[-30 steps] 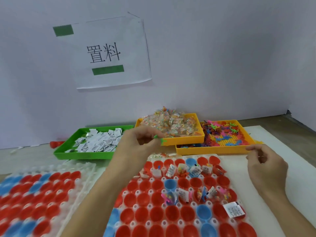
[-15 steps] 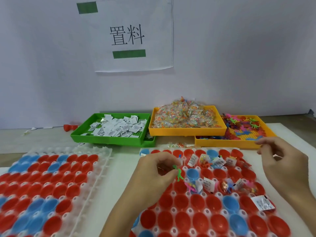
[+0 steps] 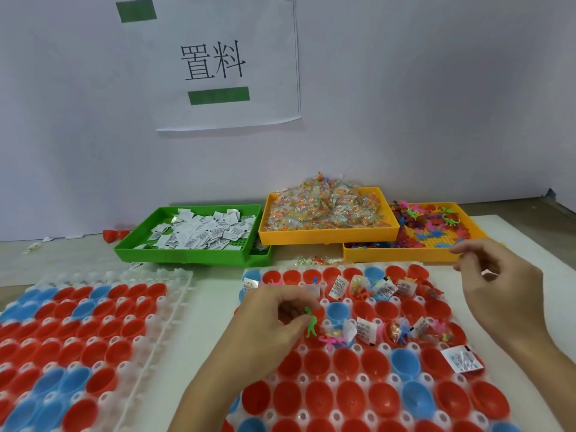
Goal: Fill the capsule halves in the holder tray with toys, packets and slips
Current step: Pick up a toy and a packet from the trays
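A clear holder tray (image 3: 330,377) of red and blue capsule halves lies in front of me. Its two far rows hold toys, packets and white slips. My left hand (image 3: 274,322) pinches a small green toy figure (image 3: 311,324) just above a red half in the second row, beside a blue half (image 3: 338,311). My right hand (image 3: 501,289) hovers over the tray's far right corner with its fingers loosely curled; whether it holds anything is hidden. Behind stand a green tray of slips (image 3: 190,254), a yellow tray of packets (image 3: 327,236) and a yellow tray of toys (image 3: 405,254).
A second holder tray (image 3: 174,294) with bare red and blue halves lies to the left. One loose slip (image 3: 463,360) sits on a half at the right. A few packets (image 3: 314,261) lie on the table between the trays. A wall with a paper sign (image 3: 218,60) closes the back.
My left hand has carried the green toy down from near the trays to the second row of halves. My right hand stayed near the toy tray. The camera tilted down and left.
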